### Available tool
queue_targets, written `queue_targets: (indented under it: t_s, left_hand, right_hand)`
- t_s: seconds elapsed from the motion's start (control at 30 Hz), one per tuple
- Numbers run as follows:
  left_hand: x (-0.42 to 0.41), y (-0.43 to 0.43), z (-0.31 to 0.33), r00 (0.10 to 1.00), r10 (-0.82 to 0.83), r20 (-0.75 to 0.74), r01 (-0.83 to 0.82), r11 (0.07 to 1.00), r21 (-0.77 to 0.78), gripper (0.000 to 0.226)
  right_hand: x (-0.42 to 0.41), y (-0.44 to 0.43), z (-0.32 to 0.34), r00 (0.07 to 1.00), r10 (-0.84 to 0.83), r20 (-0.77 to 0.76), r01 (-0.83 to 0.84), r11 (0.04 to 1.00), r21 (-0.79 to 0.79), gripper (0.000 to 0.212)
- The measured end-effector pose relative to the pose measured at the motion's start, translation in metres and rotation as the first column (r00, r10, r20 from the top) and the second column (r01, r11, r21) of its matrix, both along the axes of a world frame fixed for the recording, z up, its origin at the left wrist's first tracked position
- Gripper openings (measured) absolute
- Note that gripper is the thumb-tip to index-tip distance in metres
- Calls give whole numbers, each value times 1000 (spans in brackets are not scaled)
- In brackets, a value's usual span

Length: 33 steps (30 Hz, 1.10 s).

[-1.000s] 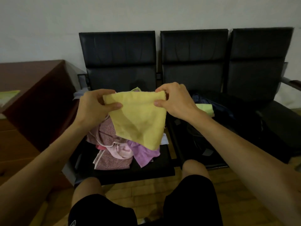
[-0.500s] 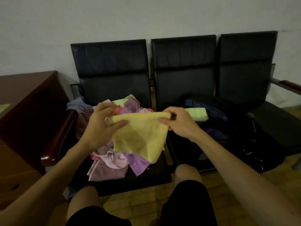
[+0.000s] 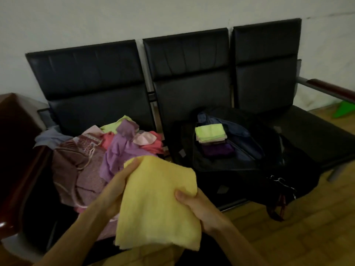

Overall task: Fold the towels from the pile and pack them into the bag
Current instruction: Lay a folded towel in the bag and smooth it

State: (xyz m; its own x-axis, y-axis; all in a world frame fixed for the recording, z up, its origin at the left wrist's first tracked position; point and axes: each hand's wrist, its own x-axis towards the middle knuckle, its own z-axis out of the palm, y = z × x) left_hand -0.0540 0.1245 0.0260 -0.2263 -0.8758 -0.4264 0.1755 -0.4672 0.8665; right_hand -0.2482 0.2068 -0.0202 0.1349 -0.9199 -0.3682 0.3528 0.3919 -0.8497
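Farthest left, a dark wooden cabinet [image 3: 13,146] runs along the frame's left edge, close against the left seat [image 3: 90,104] of a black three-seat bench. A loose towel pile [image 3: 90,166] in mauve, purple, pink and lime fills that seat and reaches its front edge. At lower centre the left hand [image 3: 117,191] grips the left edge of a yellow towel [image 3: 157,206], thumb laid near the top corner. The towel hangs folded in front of the pile, its lower edge over the person's lap. The right hand [image 3: 197,206] pinches its right edge, thumb on top. Right of centre, a black backpack [image 3: 230,169] lies unzipped on the middle seat, a stack of folded towels [image 3: 210,132] inside with a lime one uppermost. Its straps spill over the seat's front edge. Beyond it lie the right seat [image 3: 317,135], a red-brown armrest [image 3: 332,89] and wooden floor [image 3: 311,233].
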Motion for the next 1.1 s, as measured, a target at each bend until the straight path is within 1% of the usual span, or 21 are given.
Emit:
queue_targets:
  t_s: [0.03, 0.07, 0.13, 0.17, 0.2, 0.23, 0.27, 0.3, 0.37, 0.4, 0.43, 0.5, 0.57, 0.63, 0.67, 0.73, 0.8, 0.87, 0.93, 1.03, 1.1]
  left_hand:
    - [-5, 4, -13, 995, 18, -100, -8, 995, 100, 49]
    - [-12, 3, -31, 986, 36, -161, -8, 986, 167, 59]
    - [-33, 11, -56, 961, 3, -275, 79, 955, 288, 80]
    - [-48, 16, -67, 950, -34, -310, 137, 939, 315, 83]
    - [-61, 19, -77, 955, -54, -293, 151, 935, 320, 72]
    - [-75, 21, -84, 969, -55, -243, 128, 946, 299, 54]
    - [-89, 20, -89, 987, -60, -146, 97, 961, 260, 42]
    - [-106, 17, -88, 989, -95, -110, 121, 959, 256, 36]
    - [-130, 4, -85, 977, -193, -90, 210, 947, 245, 28]
    - [-140, -9, -87, 971, -233, -57, 240, 948, 207, 31]
    - [-151, -22, -86, 967, -253, -14, 252, 955, 159, 39]
    - [-175, -56, -86, 964, -259, 62, 256, 965, 58, 50]
    - [-204, -93, -85, 953, -278, 122, 284, 958, -36, 46]
    - [-233, -127, -89, 948, -282, 148, 298, 949, -99, 44]
    - [-247, -143, -93, 945, -285, 157, 305, 945, -119, 44]
    - [-271, -162, -110, 943, -274, 188, 302, 943, -139, 46]
    - [-290, -173, -137, 929, -260, 264, 304, 942, -143, 49]
    - [-302, -178, -167, 912, -274, 306, 323, 938, -123, 53]
    - [-305, -175, -198, 891, -289, 351, 331, 941, -66, 58]
    - [-300, -166, -232, 822, -294, 487, 344, 939, -14, 58]
    - [-297, -162, -244, 799, -306, 518, 335, 941, 40, 54]
  right_hand:
    - [-7, -1, 1, 1000, -19, 22, 19, 1000, -10, 37]
    - [-17, -7, 1, 999, -41, 30, 42, 999, -17, 38]
    - [-33, -16, 1, 995, -98, -3, 98, 995, 16, 42]
    - [-45, -22, -2, 991, -131, -27, 132, 991, 35, 42]
    - [-54, -26, -3, 986, -155, -59, 157, 987, 43, 39]
    - [-64, -30, -5, 980, -174, -94, 179, 983, 51, 35]
    - [-77, -35, -7, 972, -192, -136, 202, 978, 61, 33]
    - [-91, -42, -11, 963, -206, -173, 220, 973, 64, 30]
    - [-118, -55, -11, 939, -222, -261, 243, 969, 50, 22]
    - [-135, -64, -12, 920, -226, -319, 249, 968, 34, 20]
    - [-152, -74, -10, 899, -225, -376, 248, 969, 12, 22]
    - [-188, -101, -8, 847, -223, -482, 229, 972, -49, 24]
    - [-222, -132, -7, 775, -250, -581, 217, 968, -126, 22]
    - [-253, -166, -11, 695, -241, -677, 179, 971, -161, 30]
    - [-266, -182, -17, 647, -229, -727, 160, 973, -164, 36]
    - [-287, -207, -34, 514, -198, -835, 144, 979, -144, 45]
    - [-299, -223, -57, 369, -139, -919, 130, 987, -97, 49]
    - [-305, -232, -86, 261, -50, -964, 100, 995, -25, 50]
    - [-304, -232, -114, 233, 18, -972, 88, 995, 40, 46]
    - [-296, -224, -157, 259, 120, -958, 41, 990, 135, 38]
    - [-291, -216, -178, 267, 189, -945, -1, 981, 196, 40]
